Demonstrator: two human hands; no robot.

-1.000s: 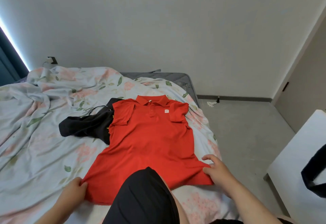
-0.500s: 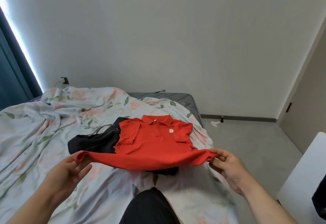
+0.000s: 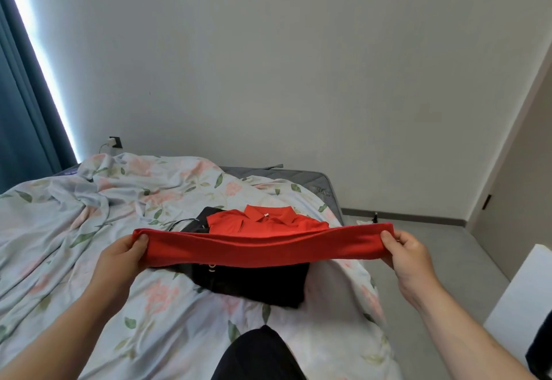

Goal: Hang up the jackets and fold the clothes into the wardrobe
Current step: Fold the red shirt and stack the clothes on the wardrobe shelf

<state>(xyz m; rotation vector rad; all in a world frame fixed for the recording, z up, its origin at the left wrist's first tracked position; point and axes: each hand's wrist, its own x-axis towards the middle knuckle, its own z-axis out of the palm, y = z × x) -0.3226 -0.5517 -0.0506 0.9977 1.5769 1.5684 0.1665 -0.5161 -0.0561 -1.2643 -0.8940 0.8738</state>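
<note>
left hand (image 3: 119, 258), right hand (image 3: 410, 255): grip clamped on red polo (image 3: 263, 248) | floral bedsheet (image 3: 56, 230) | white wall (image 3: 298, 80)

Red polo shirt (image 3: 263, 248): body hidden behind its own raised hem.
Black garment (image 3: 254, 284): upper part under the shirt.
White furniture (image 3: 525, 296), frame's 4 o'clock: cut off by the edge.
Baseboard object (image 3: 375, 217), 3 o'clock of the collar: too small to identify.

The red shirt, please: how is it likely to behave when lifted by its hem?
Probably floppy: the red shirt sags between the left hand and right hand. Likely light, since pinches at two corners carry the hem. It may drag over the black garment beneath.
</note>
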